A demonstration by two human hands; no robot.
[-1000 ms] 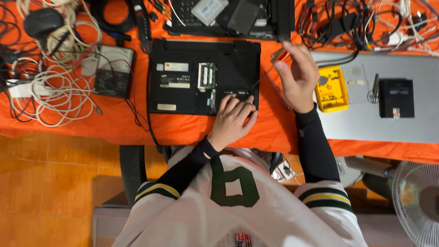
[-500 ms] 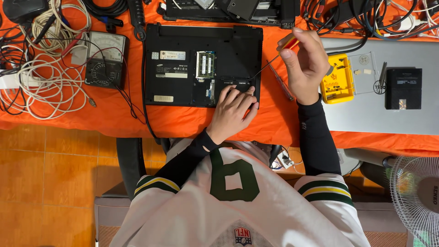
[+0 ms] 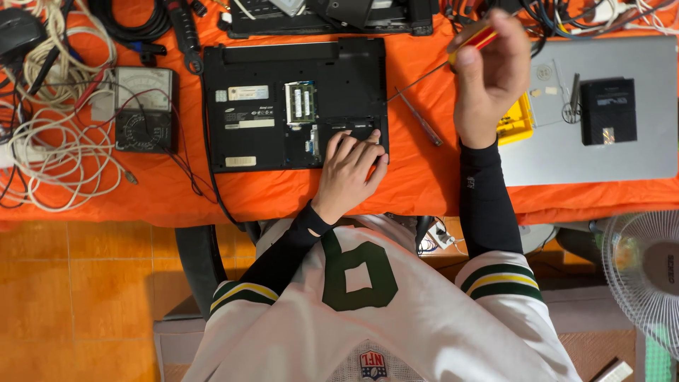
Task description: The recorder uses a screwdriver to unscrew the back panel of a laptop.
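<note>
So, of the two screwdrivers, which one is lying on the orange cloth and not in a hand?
The thin plain screwdriver lies on the cloth, just right of the black laptop. The other screwdriver, with the red and yellow handle, is held up in the right hand.

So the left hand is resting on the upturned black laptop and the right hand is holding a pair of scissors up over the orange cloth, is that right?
Not quite. The head view shows the right hand holding a screwdriver with a red and yellow handle, not scissors. The rest stands: the left hand rests on the upturned black laptop, and the right hand is raised over the orange cloth.
</note>
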